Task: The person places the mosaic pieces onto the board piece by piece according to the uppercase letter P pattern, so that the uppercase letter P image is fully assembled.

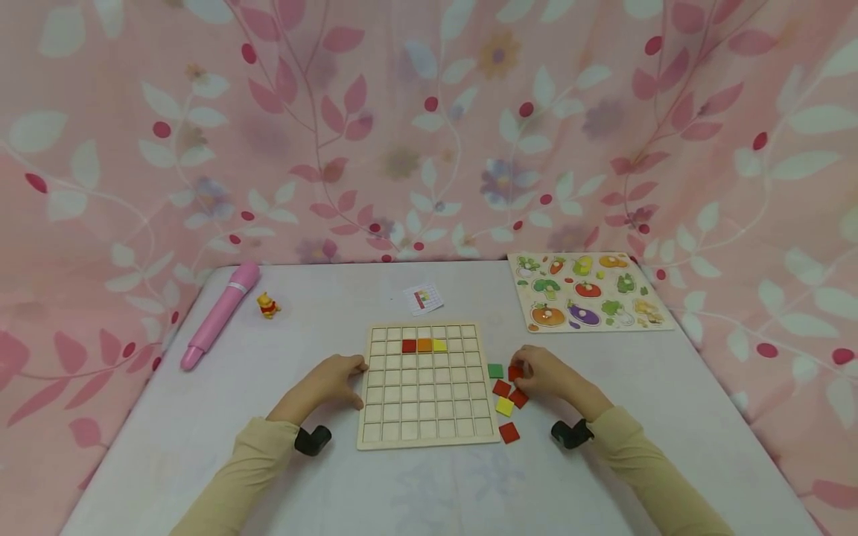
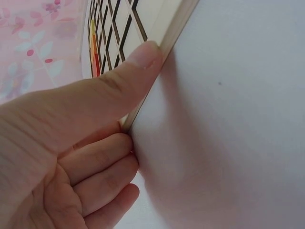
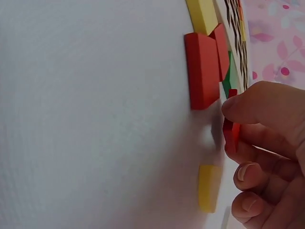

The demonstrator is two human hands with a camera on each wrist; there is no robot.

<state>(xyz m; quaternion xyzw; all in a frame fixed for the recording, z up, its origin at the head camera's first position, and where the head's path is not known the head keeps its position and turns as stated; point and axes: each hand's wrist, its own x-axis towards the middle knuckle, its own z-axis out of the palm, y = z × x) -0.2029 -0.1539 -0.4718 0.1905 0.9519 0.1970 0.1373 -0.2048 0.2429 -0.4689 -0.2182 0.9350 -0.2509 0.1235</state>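
Note:
A pale wooden grid board [image 1: 427, 392] lies in the middle of the table. Along its upper part sit a red tile [image 1: 409, 346], an orange tile [image 1: 425, 345] and a yellow tile [image 1: 439, 345]. My left hand [image 1: 328, 387] touches the board's left edge, thumb and fingers spread apart along it. To the right of the board, my right hand [image 1: 546, 376] pinches a red square tile [image 3: 232, 136] above the table. Near it lie a green tile [image 1: 495, 371], several red tiles [image 1: 519, 399] and a yellow tile [image 1: 505, 406]. Another yellow tile [image 3: 208, 188] shows below the fingers in the right wrist view.
A small printed pattern card [image 1: 424, 299] lies behind the board. At back right is a vegetable puzzle board [image 1: 590, 292]. A pink pen-shaped stick [image 1: 221, 316] and a small yellow bear figure [image 1: 268, 305] lie at back left. Floral cloth [image 1: 429, 134] hangs behind the table.

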